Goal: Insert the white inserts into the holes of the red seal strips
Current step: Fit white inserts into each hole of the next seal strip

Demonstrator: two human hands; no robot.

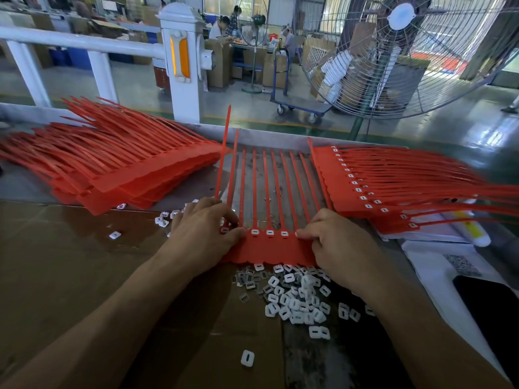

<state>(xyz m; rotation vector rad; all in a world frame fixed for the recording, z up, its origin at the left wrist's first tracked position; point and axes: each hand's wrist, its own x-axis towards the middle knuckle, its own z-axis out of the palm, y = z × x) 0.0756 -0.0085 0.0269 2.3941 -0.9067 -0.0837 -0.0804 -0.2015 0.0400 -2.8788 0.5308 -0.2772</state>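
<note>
Where fingers [304, 234] pinch: red strip [266, 248], apparently three white inserts [269, 233] seated.

Both hands are resting on a red strip sheet [266, 249] lying on the cardboard-covered table [70, 262]. The left hand [202, 228] is pressing its thumb on the sheet's left end, and the right hand [334, 242] is pinching its right end beside three seated inserts [269, 233]. Loose white inserts [297, 296] are lying in a heap just below the sheet. A stack of unfilled strips [118, 167] is sitting to the left, a filled stack [373, 189] to the right. A large fan [407, 51] is standing beyond the table.
</note>
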